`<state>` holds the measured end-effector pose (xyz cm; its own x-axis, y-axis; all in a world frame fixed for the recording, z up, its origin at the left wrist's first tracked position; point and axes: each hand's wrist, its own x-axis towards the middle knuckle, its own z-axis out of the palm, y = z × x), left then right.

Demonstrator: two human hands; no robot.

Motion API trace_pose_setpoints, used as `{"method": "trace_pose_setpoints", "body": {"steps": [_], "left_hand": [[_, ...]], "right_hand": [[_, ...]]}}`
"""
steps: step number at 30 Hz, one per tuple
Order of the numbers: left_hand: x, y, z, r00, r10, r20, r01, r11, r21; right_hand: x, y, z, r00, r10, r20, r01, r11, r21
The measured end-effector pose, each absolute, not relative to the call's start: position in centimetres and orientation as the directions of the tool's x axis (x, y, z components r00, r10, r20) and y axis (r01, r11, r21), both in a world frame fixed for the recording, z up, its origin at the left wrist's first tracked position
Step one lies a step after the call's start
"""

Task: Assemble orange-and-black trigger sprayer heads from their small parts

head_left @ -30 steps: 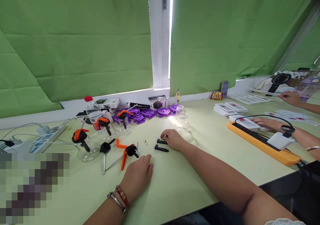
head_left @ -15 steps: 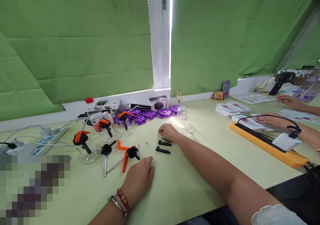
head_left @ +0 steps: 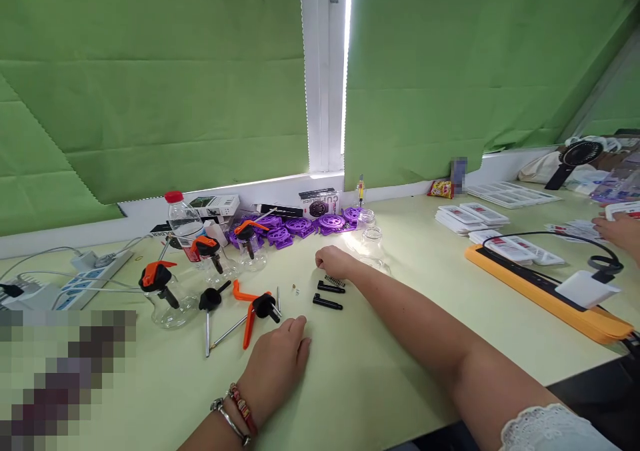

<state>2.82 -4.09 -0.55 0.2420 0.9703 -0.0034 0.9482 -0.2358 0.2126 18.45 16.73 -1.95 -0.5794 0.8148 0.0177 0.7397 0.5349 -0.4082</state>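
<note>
Resting within table edge [head_left: 570, 373], left hand [head_left: 279, 356] apart from two black tubes [head_left: 327, 302]

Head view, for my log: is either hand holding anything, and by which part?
The left hand seemingly holds nothing; whether the right hand holds anything cannot be told.

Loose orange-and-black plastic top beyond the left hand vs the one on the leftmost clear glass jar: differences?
Pose: the loose orange-and-black plastic top lies on the pale green table; the mounted orange-and-black top sits on the leftmost clear glass jar.
Stem: the loose top's black stem is out in the open; the mounted top's stem is inside the jar.
Shared: both combine black and orange parts.
</note>
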Motion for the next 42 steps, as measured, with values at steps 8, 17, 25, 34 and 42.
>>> {"method": "trace_pose_setpoints", "body": {"steps": [8,17,25,34,42], "left_hand": [[2.7,-4.0,-0.8,0.236,0.972,-0.002,0.952,-0.231,0.203],[2.8,-4.1,-0.7,0.240,0.971,0.001,0.952,-0.235,0.195],[2.7,-4.2,-0.9,0.231,0.973,0.009,0.956,-0.229,0.183],[2.7,-4.1,-1.0,0.225,0.974,0.012,0.958,-0.223,0.180],[2.7,-4.2,-0.9,0.233,0.972,0.024,0.955,-0.234,0.185]], "right_hand": [[19.2,15.9,-1.8,-0.589,0.802,0.100,0.686,0.561,-0.463],[21.8,11.8,-1.0,-0.764,0.605,0.225,0.485,0.768,-0.419],[21.7,12.1,-1.6,-0.799,0.557,0.226,0.464,0.811,-0.357],[22.2,12.6,-2.5,-0.670,0.701,0.243,0.484,0.661,-0.573],[23.0,13.1,-3.2,-0.584,0.792,0.178,0.576,0.558,-0.597]]}}
